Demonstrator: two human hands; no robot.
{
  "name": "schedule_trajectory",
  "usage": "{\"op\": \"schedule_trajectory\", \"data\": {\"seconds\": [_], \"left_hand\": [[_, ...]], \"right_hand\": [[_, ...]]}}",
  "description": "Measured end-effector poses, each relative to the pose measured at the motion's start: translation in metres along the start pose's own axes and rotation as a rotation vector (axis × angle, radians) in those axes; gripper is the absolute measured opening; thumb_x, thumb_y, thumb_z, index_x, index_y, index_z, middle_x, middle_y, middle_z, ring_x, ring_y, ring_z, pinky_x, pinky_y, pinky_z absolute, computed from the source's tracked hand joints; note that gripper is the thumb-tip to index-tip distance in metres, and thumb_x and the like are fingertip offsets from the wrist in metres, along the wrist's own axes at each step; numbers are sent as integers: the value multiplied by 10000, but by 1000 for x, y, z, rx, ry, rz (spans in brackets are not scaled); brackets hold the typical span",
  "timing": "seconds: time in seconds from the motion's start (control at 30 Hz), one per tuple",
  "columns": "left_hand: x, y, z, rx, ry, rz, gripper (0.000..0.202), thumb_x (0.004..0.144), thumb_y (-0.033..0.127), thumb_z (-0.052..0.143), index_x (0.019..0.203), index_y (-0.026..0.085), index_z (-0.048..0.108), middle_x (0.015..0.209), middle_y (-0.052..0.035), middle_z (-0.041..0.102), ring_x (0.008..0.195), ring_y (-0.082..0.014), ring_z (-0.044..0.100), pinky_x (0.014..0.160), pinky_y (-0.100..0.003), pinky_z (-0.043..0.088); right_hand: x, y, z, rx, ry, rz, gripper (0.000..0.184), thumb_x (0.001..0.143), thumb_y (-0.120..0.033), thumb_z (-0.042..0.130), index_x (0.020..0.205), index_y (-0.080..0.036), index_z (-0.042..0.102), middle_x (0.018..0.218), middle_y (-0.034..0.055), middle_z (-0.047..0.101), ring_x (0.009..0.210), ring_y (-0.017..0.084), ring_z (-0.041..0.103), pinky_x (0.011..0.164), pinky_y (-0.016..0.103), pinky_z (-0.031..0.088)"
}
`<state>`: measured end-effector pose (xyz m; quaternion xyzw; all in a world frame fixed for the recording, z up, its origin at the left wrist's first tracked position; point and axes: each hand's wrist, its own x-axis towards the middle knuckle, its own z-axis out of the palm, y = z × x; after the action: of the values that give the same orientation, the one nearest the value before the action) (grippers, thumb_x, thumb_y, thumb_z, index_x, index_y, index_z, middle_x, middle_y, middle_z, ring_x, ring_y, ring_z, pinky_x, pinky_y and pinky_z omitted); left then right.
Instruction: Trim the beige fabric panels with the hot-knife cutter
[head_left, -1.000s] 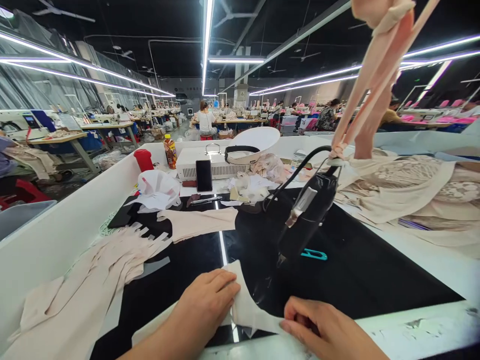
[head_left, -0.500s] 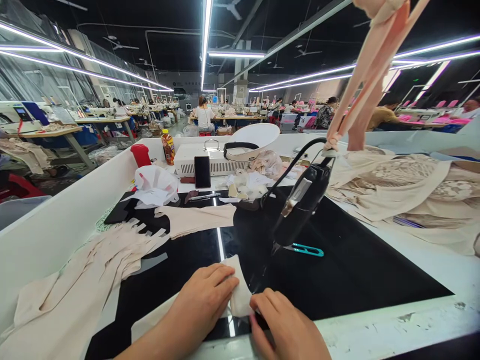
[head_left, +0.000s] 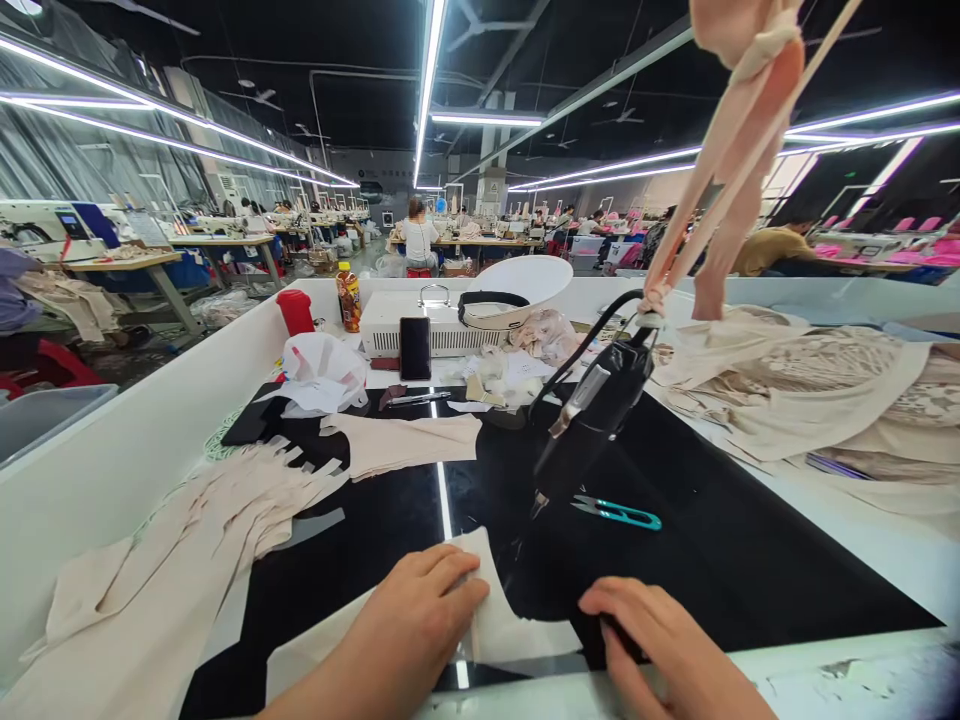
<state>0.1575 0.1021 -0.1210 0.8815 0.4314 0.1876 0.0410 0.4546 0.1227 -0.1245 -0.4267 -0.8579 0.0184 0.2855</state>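
At the front of one black mat point(head_left: 735, 545), the left hand point(head_left: 427, 615) lies, fingers outstretched, on one pale cloth piece point(head_left: 514, 636), the right hand point(head_left: 664, 635), thumb and forefinger slightly parted, is just beside it, and one pair of snips point(head_left: 609, 510) lies beyond.

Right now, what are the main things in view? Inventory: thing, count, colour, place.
Mat: one, black, foreground
Front fabric: at least one, cream, near edge of mat
Middle fabric: at least one, beige, mid-mat
Fabric pile: one, beige, left
Fabric heap: one, beige, right
Hanging tool: one, black, above mat
Snips: one pair, teal, right of tool
Box: one, white, back
Phone: one, dark, before box
Pen: one, silver, before phone
Bottle: one, yellow-capped, left of box
Plastic bag: one, whitish, left of phone
Co-workers: several, mixed clothing, background
Ceiling lights: several, white, overhead
Left hand: one, bare, on front fabric
Right hand: one, bare, beside front fabric
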Motion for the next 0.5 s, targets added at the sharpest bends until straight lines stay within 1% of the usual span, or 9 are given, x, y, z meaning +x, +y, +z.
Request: {"op": "schedule_trajectory", "data": {"seconds": [0.07,0.1,0.17,0.23,0.3,0.37,0.4,0.47,0.5], "left_hand": [[0,4,-1,-29,-23,23,332,953,80,626,1251,225,620,1320,-37,686,1211,-241,651,1007,-373,568],[1,6,-1,-39,-24,36,307,957,91,631,1234,222,624,1295,-33,695,1185,-227,660,1012,-354,561],[3,9,0,-33,-1,69,238,988,145,627,1218,208,627,1275,-35,705,1162,-209,667,1042,-333,538],[6,10,2,6,38,96,219,1022,226,619,1238,195,621,1316,-44,698,1201,-216,653,1076,-341,513],[10,8,7,59,63,113,266,1034,306,623,1274,194,615,1364,-44,683,1237,-226,639,1058,-343,520],[12,5,13,109,74,115,330,1024,376,648,1298,195,617,1381,-41,680,1235,-227,642,1010,-334,539],[13,3,16,130,76,114,362,1013,404,665,1306,195,619,1382,-41,681,1229,-227,646,991,-331,544],[12,1,20,158,74,104,412,995,434,690,1321,192,617,1388,-45,678,1227,-230,645,977,-337,546],[12,0,22,164,73,100,425,993,439,693,1327,187,615,1395,-50,673,1232,-234,641,975,-343,545]], "right_hand": [[10,10,-7,132,45,223,184,1003,-326,544,1124,-274,673,1052,60,748,834,206,735,657,266,628],[18,14,-9,198,86,320,213,991,-393,582,1141,-273,673,1045,64,742,826,210,729,666,277,632],[39,21,-10,392,165,401,355,933,-491,672,1204,-262,654,1096,82,731,952,244,726,716,298,639],[63,21,-11,580,313,441,570,855,-560,758,1324,-285,588,1227,95,700,1087,268,692,802,338,637],[88,14,-11,742,382,427,764,769,-577,846,1410,-319,520,1349,99,642,1179,277,659,915,389,612],[110,1,-12,856,432,387,911,697,-577,905,1452,-330,460,1380,105,630,1216,297,648,946,426,595],[119,-7,-13,904,446,355,898,690,-563,916,1431,-319,469,1347,106,648,1178,301,670,922,432,602],[133,-22,-14,963,532,299,717,750,-523,889,1327,-292,530,1252,94,681,1003,274,718,864,434,612],[137,-28,-14,940,575,302,606,794,-496,863,1273,-286,557,1189,78,694,948,263,717,842,437,611]]}}
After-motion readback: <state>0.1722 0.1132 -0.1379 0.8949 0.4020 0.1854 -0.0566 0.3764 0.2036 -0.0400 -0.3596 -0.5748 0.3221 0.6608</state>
